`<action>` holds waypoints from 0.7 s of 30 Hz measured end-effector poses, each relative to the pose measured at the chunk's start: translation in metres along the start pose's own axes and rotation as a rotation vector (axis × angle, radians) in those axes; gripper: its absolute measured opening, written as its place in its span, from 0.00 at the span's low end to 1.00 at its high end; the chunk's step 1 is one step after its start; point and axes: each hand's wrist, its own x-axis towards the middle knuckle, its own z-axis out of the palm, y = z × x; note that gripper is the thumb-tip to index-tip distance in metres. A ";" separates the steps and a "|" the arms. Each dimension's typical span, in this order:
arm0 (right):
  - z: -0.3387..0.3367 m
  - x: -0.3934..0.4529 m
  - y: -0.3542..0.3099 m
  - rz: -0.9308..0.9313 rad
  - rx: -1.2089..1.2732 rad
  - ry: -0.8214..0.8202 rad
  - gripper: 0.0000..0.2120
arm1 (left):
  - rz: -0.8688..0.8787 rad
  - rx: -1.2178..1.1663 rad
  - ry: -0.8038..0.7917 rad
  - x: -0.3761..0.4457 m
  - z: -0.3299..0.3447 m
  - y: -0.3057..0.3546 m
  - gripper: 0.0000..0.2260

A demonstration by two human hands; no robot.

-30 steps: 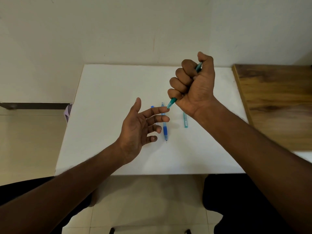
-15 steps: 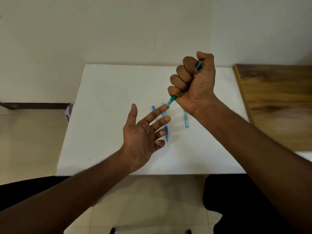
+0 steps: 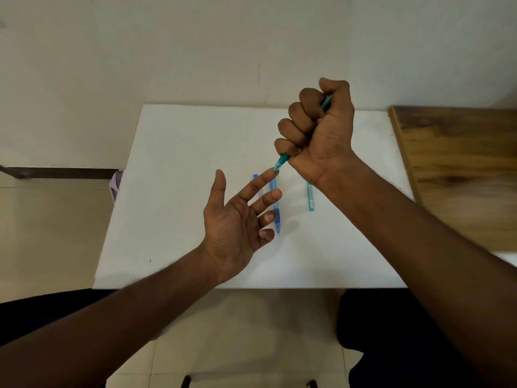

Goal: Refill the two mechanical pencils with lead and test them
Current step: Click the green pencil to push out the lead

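My right hand (image 3: 319,130) is closed in a fist around a green mechanical pencil (image 3: 282,161), thumb on its top end, tip pointing down and left. The tip touches the index fingertip of my left hand (image 3: 237,222), which is held open, palm up, above the white table (image 3: 181,177). A blue mechanical pencil (image 3: 275,208) lies on the table just beyond my left fingers, tip towards me. A small blue lead tube (image 3: 257,186) lies beside it, partly hidden by my index finger. A green lead tube (image 3: 310,197) lies to the right, under my right wrist.
A wooden surface (image 3: 458,169) adjoins the table on the right. A wall rises behind the table. A small lilac object (image 3: 115,186) hangs at the table's left edge. Tiled floor and my dark-clothed legs show below the near edge.
My left hand has turned more palm up and its index finger has risen to meet the green pencil's tip. My right fist has stayed almost in place.
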 end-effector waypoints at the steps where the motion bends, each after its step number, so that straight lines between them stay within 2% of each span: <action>1: 0.000 0.000 0.000 -0.003 0.005 -0.005 0.28 | 0.002 0.000 -0.001 0.000 0.000 0.000 0.38; 4: -0.001 -0.001 0.000 -0.001 -0.003 -0.013 0.29 | 0.004 0.002 -0.004 0.000 0.000 0.000 0.38; 8: -0.001 -0.001 -0.001 -0.005 -0.015 0.011 0.25 | 0.000 0.011 0.012 0.000 0.001 -0.001 0.38; 12: -0.002 -0.001 -0.001 -0.010 0.003 -0.012 0.29 | 0.003 0.009 0.005 0.000 0.002 0.000 0.38; 16: -0.002 0.000 -0.002 -0.010 -0.016 0.014 0.25 | 0.002 0.021 0.002 0.000 0.002 0.000 0.38; 21: -0.004 0.000 -0.001 -0.011 -0.001 0.014 0.27 | 0.004 0.029 -0.002 0.000 0.002 0.000 0.39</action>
